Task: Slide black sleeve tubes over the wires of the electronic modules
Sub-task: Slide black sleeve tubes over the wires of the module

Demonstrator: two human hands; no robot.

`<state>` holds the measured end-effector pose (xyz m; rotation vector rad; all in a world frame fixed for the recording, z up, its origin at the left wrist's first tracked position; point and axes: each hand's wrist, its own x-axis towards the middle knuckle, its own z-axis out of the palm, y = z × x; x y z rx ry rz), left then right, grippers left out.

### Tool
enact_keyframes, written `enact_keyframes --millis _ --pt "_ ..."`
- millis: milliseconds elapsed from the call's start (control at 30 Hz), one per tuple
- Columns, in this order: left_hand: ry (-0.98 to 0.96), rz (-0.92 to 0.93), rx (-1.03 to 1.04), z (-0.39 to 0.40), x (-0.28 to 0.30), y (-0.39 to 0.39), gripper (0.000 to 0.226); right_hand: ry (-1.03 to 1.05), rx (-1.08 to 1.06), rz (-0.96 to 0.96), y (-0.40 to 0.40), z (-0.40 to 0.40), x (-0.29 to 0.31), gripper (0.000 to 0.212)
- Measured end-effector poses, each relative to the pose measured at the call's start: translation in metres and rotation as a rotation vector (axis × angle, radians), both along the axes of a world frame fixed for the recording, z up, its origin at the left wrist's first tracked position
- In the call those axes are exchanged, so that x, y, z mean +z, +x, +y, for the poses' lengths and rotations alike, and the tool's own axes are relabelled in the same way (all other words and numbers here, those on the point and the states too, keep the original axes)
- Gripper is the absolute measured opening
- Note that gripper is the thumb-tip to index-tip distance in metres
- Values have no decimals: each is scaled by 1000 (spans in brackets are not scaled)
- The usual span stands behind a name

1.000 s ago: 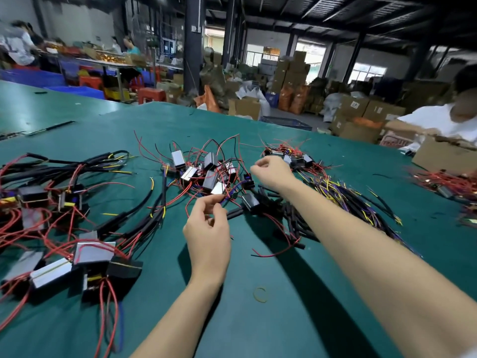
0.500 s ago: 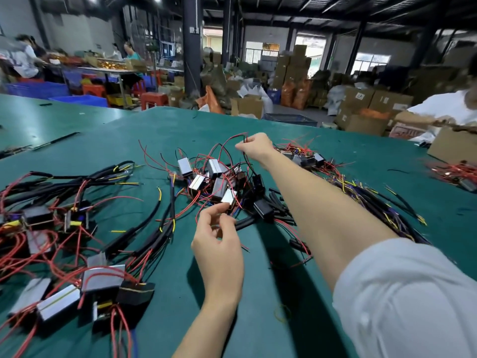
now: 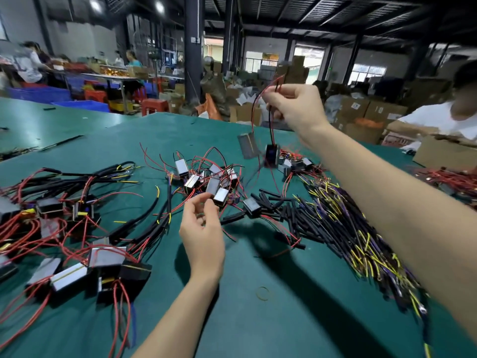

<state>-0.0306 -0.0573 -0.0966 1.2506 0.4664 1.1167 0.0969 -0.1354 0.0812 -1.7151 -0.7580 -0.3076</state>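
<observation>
My right hand [image 3: 296, 104] is raised above the green table [image 3: 284, 319] and pinches red and black wires [image 3: 260, 104]. Two small modules [image 3: 271, 152] dangle from them, blurred. Lower down, my left hand [image 3: 204, 228] hovers by a pile of small silver-and-black modules [image 3: 206, 182] with red wires, fingers loosely curled; whether it holds anything I cannot tell. Loose black sleeve tubes [image 3: 281, 210] lie just right of that pile.
Larger modules with sleeved wires [image 3: 77, 228] cover the left of the table. A bundle of yellow and purple wires [image 3: 348, 233] runs under my right arm. A rubber band [image 3: 263, 292] lies near me. Another person [image 3: 438, 117] works at the far right beside cardboard boxes.
My right hand has risen from the far pile, lifting wires with modules hanging off the table. My left hand stayed near the middle pile.
</observation>
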Motion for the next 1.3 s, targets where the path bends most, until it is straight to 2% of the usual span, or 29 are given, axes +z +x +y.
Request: enact_keyframes --millis 100,167,233,333,367,433,600,667,733,833,900,1033,1167,1300 --pt "14 -56 0 0 11 -4 12 -57 110 137 -28 -26 -5 10" --pt "30 -77 -38 1 21 -9 12 -91 238 316 -43 -43 -13 14" --pt "-23 -38 -237 3 33 -13 19 -136 372 468 -55 -58 -26 13" --pt "-205 58 -740 -2 46 -20 29 -185 425 550 -65 -73 -57 15" --pt "-207 87 -840 -6 45 -21 30 -170 426 561 -67 -76 -68 15" --pt "-151 113 -910 -13 40 -22 28 -129 432 580 -69 -81 -86 13" --pt "-95 130 -938 -19 29 -22 40 54 495 658 -71 -86 -115 10" --pt "10 161 -919 -19 28 -23 30 127 493 669 -74 -84 -120 10" --pt "109 180 -836 -18 28 -24 13 172 459 691 -76 -80 -121 21" --pt "225 223 -669 -15 28 -21 17 198 323 608 -74 -76 -121 17" --pt "228 227 -639 -15 27 -20 17 233 272 539 -72 -74 -121 8" --pt "217 179 -596 -18 22 -16 6 281 400 555 -71 -73 -124 12" --pt "259 156 -613 -19 24 -15 7 281 485 572 -69 -74 -125 15" --pt "103 104 -701 -21 29 -18 21 305 479 562 -66 -76 -124 14"
